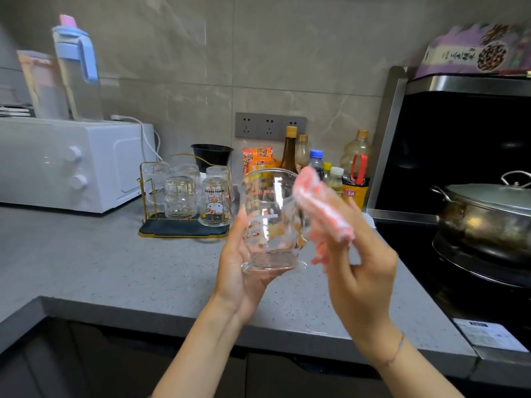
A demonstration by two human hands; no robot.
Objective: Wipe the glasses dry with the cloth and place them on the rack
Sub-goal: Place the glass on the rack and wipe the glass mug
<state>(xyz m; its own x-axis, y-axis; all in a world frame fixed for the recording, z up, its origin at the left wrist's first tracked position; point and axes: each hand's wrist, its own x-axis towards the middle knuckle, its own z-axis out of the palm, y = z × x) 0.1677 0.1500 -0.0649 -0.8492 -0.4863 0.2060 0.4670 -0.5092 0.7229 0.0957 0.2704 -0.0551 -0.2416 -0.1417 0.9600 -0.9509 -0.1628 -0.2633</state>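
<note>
Left hand (240, 265) grips glass (271, 219) | right hand (360, 271) holds cloth (321, 205)

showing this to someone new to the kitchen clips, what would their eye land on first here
First, the clear glass held up mid-frame above the grey counter, gripped by the left hand, with a blurred pink cloth in the right hand at its right side. Behind to the left, a gold wire rack holds upturned glasses, one a cartoon-printed glass. A lidded metal pot sits at far right.
</note>
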